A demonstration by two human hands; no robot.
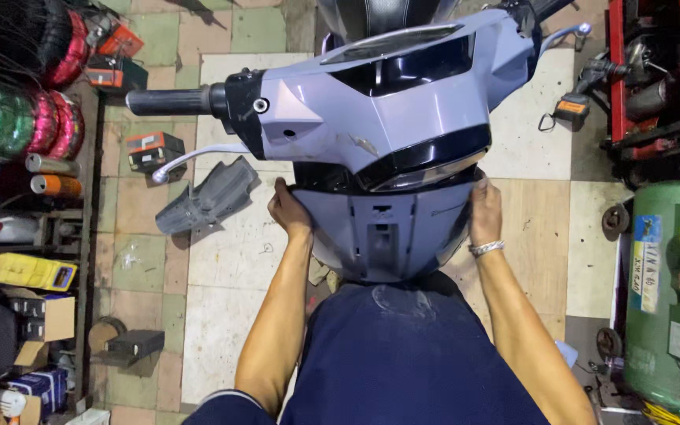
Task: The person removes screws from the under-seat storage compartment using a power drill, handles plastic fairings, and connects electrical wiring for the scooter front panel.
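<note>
Gripping the grey front cover panel (383, 236) under the scooter's headlight (426, 169), left hand (287, 209) and right hand (485, 211) curl around opposite edges; risk, as judged: uneven pull could snap clips or drop it onto the tiled floor (222, 275).

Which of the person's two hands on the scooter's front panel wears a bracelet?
The right hand, gripping the right edge of the grey front panel, has a silver bracelet at the wrist; the left hand has a bare wrist.

Both my arms extended forward, bare; left hand (288, 208) and right hand (485, 211) level, well apart, fingers curled in grip.
</note>
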